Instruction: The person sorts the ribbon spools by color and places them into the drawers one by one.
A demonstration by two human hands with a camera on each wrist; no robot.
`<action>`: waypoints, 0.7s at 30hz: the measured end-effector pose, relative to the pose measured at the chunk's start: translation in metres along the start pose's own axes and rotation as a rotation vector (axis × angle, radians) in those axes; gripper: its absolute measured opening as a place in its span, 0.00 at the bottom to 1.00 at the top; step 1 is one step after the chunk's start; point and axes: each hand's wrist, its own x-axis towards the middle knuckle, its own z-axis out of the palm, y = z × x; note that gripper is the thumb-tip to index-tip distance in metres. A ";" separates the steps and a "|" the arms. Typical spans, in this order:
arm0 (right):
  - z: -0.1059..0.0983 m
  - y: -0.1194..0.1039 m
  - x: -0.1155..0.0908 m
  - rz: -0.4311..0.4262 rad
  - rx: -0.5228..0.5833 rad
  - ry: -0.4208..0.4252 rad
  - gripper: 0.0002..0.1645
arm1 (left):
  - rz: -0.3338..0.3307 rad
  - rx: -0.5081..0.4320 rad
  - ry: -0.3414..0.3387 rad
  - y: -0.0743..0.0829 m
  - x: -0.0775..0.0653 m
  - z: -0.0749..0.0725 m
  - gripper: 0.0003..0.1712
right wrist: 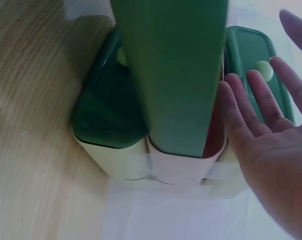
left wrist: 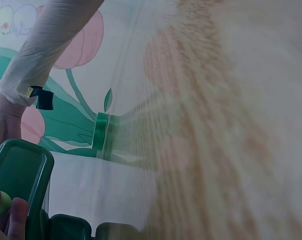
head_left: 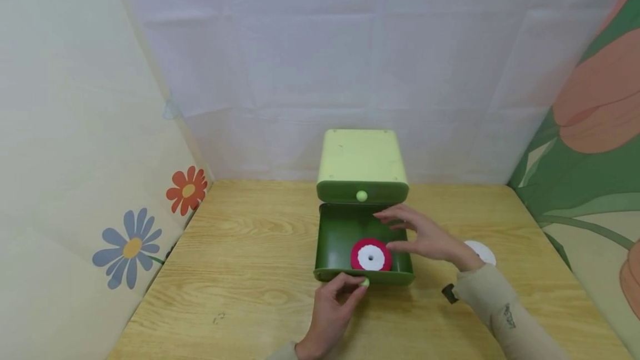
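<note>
A small drawer cabinet (head_left: 361, 154) with a pale yellow-green top stands near the back of the table, one green drawer (head_left: 335, 238) pulled far out below a closed one. Inside it, against the front panel, lies a ribbon roll (head_left: 359, 246), red around a white core. My left hand (head_left: 330, 313) pinches the drawer's round light-green knob (head_left: 365, 282) between thumb and fingers. Over the drawer's right side my right hand (head_left: 422, 235) is spread, its thumb at the roll's right edge. In the right wrist view that hand's fingers (right wrist: 263, 100) are extended beside the pulled-out drawer, holding nothing.
Beyond the right wrist a white disc (head_left: 482, 251) lies on the wooden table (head_left: 250, 282), partly covered by the forearm. White cloth (head_left: 310, 60) hangs behind the cabinet. Flower-printed panels (head_left: 132, 246) bound both sides. A black wrist mount (head_left: 449, 293) sticks out from the right cuff.
</note>
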 end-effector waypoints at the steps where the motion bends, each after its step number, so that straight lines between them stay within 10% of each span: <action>1: 0.000 -0.002 0.000 0.002 -0.009 0.008 0.37 | 0.002 0.001 0.001 0.000 0.000 0.000 0.07; 15: -0.032 -0.033 0.020 -0.137 -0.078 0.376 0.24 | 0.016 0.007 0.000 -0.001 0.001 0.000 0.07; 21: -0.044 -0.028 0.045 -0.061 -0.143 0.500 0.25 | 0.035 0.008 0.004 -0.003 0.002 0.001 0.06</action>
